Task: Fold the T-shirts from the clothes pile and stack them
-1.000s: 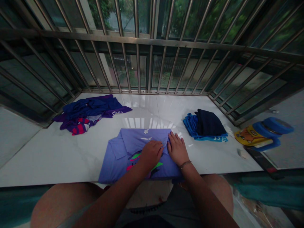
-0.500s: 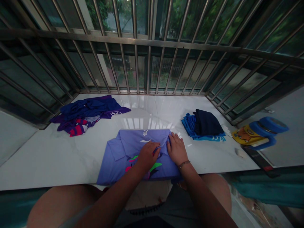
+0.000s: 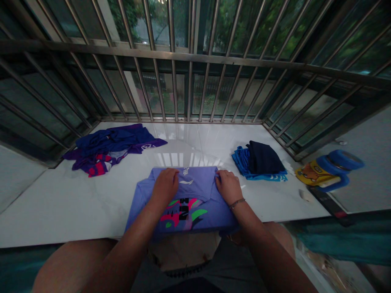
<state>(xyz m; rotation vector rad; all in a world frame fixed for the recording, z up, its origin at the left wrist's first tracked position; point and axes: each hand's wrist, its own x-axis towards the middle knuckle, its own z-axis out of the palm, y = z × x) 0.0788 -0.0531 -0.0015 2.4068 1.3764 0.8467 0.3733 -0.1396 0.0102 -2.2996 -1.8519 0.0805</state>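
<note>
A lavender T-shirt [image 3: 195, 188] lies partly folded at the front edge of the white ledge, its lower part hanging over. A white logo and characters show near its far edge, and a pink, green and black print shows nearer me. My left hand [image 3: 165, 186] is closed on the far part of the shirt, left of the logo. At the far right corner, the curled fingers of my right hand [image 3: 229, 186] pinch the fabric; a thin bracelet circles that wrist. Both sets of fingertips are partly hidden in the cloth.
A loose heap of purple and blue clothes [image 3: 116, 140] lies at the left. Folded blue and navy garments [image 3: 265, 158] are stacked at the right. Beyond them are a yellow-and-blue jug [image 3: 320, 173] and a dark flat object [image 3: 328, 203]. Metal bars [image 3: 189, 55] line the window behind.
My left hand has moved left from the middle of the shirt, uncovering the logo and more of the print. My right hand stays at the right corner, its fingers now more curled.
</note>
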